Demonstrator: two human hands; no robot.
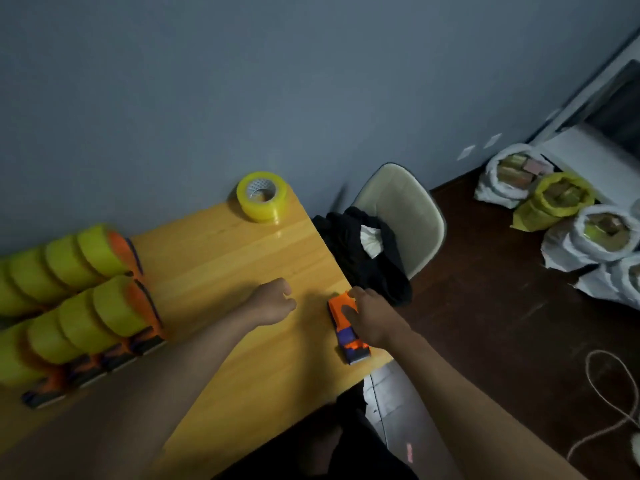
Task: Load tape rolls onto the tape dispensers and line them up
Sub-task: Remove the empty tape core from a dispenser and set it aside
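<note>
Smooth honey-coloured wooden table (221, 258), glossy under dim light, and a fat translucent yellow tape roll (262, 196) lying flat at its far corner by the grey wall. Near the right edge lies an empty orange-and-purple plastic dispenser (347, 330), blocky and flat on the wood, well apart from the roll. The right hand (372, 315) grips it from the side, thumb across the orange top. The left hand (273, 303) hovers just beside it, knuckles up, fingers loosely curled, holding nothing. At left, two rows of loaded dispensers (79, 303) sit packed together.
</note>
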